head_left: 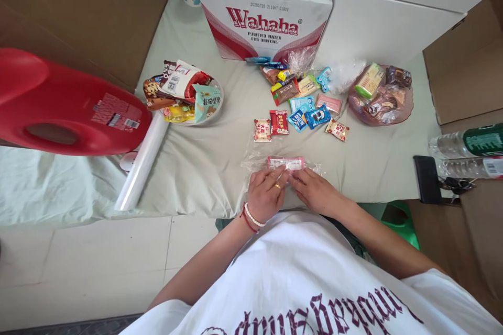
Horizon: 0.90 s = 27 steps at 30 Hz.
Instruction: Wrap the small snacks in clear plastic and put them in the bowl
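– At the near side of the tablecloth (204,167), just in front of your body, lies the pink packet (283,160). How do your hands sit on it?

– Your left hand (268,191) comes in from the left and your right hand (314,188) from the right, their fingers meeting along the packet's near edge. Your fingers are bent and drawn in, not spread. Whether either thumb pinches from beneath, I cannot tell; the backs of your hands hide it.

– What lies about your fingers?

– Wrinkled clear film (255,154) shows past both ends of the packet. Beyond it, a cream sweet (262,130) and a red sweet (280,122) lie side by side, and a film roll (141,165) lies off to your left.

– How should the packet feel to you?

– Light, I would judge, with a smooth wrapper that may slip under a dry fingertip. Its filling could be brittle, so a hard push on the middle might crack it. The film looks limp, and it probably creases and clings to itself.

– Then where is your best hold?

– Take the packet by its two short ends, finger and thumb at each, pressing lightly and evenly. Handle the film by its loose edges, where you can pull it flat.
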Available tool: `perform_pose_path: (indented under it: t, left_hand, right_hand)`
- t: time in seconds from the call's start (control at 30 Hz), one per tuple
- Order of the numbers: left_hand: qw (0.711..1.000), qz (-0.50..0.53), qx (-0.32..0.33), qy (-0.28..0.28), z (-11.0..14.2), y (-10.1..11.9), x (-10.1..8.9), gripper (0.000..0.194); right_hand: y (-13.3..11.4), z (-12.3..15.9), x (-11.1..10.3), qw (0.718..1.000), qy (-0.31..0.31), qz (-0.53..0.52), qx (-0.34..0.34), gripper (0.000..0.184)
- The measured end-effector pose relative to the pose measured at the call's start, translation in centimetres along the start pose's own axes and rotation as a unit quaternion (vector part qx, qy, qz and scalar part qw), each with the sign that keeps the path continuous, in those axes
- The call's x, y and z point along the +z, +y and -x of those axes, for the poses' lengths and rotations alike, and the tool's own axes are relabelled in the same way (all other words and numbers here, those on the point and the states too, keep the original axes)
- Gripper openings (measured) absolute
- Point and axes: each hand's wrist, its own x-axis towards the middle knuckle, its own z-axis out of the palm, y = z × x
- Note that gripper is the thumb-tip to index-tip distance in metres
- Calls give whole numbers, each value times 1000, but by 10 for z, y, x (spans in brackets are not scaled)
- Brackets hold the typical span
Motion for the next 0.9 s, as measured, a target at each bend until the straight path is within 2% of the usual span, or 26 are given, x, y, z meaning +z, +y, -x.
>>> perform_pose_path:
  t: [0.1,0.17,0.23,0.3,0.4,0.47,0.53,0.6,0.67,0.73,0.8,0.9]
  left_hand:
    - [997,-29,9,-66,3,3,-1,38]
    - [995,-31,6,-100,6,0,0,41]
    - [993,-22,7,-115,8,-4,2,42]
    - [994,-17,6,-111,9,-8,4,42]
    - [995,-14,7,-101,12,-10,6,41]
    - [995,-13,7,-94,13,-10,7,41]
    - [996,-12,5,-87,14,-9,9,39]
    - [997,-8,8,-76,14,-9,10,38]
    - [998,-2,9,-69,14,-9,10,38]
    - [997,3,4,-72,13,-9,9,38]
    - [997,9,-2,-80,13,-9,9,38]
    - [996,20,-9,-85,15,-11,11,38]
  right_hand:
    - [7,-3,-17,997,-12,-74,-28,42]
    - [18,-15,-35,992,-2,-126,-20,36]
    - [31,-36,-50,989,28,-134,55,34]
    - [44,-65,-57,977,29,-127,169,37]
    - [55,-110,-47,938,1,-192,289,49]
    - [57,-132,-32,902,36,-285,323,46]
    - [55,-146,-18,856,81,-392,328,39]
    - [52,-150,-11,813,88,-477,321,41]
    - [48,-145,-10,796,79,-524,292,47]
    - [42,-134,-15,815,83,-526,228,45]
    - [35,-118,-22,864,109,-473,137,38]
    - [27,-90,-25,937,131,-324,-4,26]
